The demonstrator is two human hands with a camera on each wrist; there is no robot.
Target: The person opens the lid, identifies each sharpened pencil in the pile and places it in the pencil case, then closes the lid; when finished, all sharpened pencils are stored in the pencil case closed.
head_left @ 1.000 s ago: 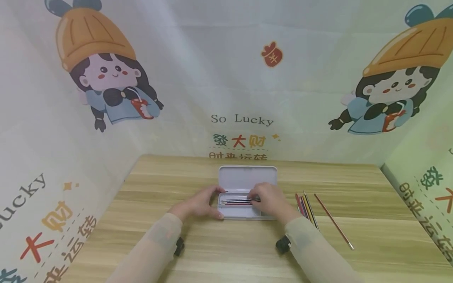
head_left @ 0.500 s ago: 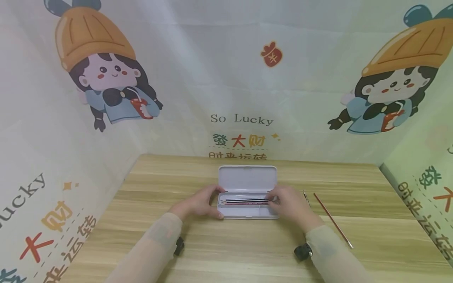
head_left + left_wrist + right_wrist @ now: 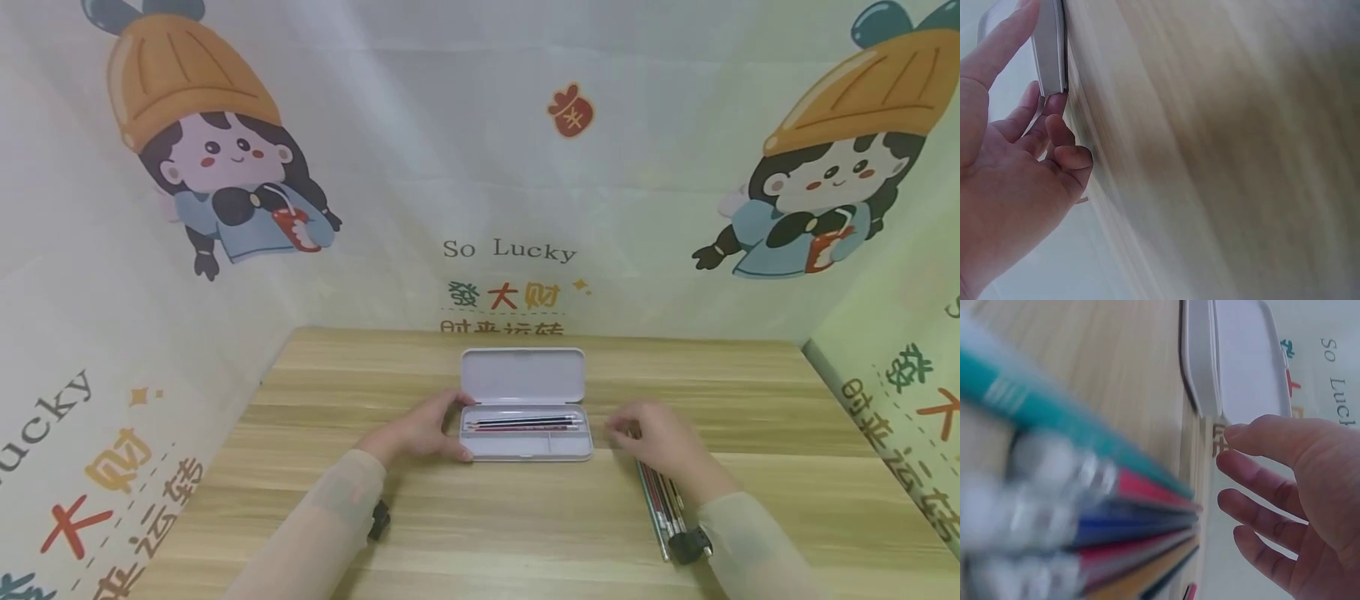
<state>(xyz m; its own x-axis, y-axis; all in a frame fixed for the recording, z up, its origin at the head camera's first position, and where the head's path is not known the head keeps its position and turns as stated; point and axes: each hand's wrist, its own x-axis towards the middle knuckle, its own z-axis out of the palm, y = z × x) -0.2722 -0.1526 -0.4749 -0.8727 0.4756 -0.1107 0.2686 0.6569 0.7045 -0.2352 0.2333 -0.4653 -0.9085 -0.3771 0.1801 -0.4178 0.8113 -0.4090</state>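
Observation:
A white pencil case (image 3: 480, 448) lies with its lid raised, several pencils (image 3: 521, 424) lying in its back compartment. My left hand (image 3: 423, 429) holds the case's left end, thumb at the front corner and fingers behind; the left wrist view shows the thumb and fingers around that end. To the right of the case, my right hand (image 3: 663, 437) hovers over the far end of a bundle of pencils (image 3: 662, 508). In the right wrist view its fingers (image 3: 1266, 478) are loosely bent and hold nothing, beyond the pencils' tips. A teal pencil (image 3: 1079, 419) lies along the bundle's side.
The wooden table (image 3: 480, 533) runs back to a printed cloth wall (image 3: 510, 167), with more cloth on both sides. The case's raised lid (image 3: 522, 375) stands at its back. Black wrist cameras (image 3: 688, 546) sit under both sleeves.
My right hand has left the pencils in the case and moved right, over the bundle on the table. The left hand keeps its hold on the case.

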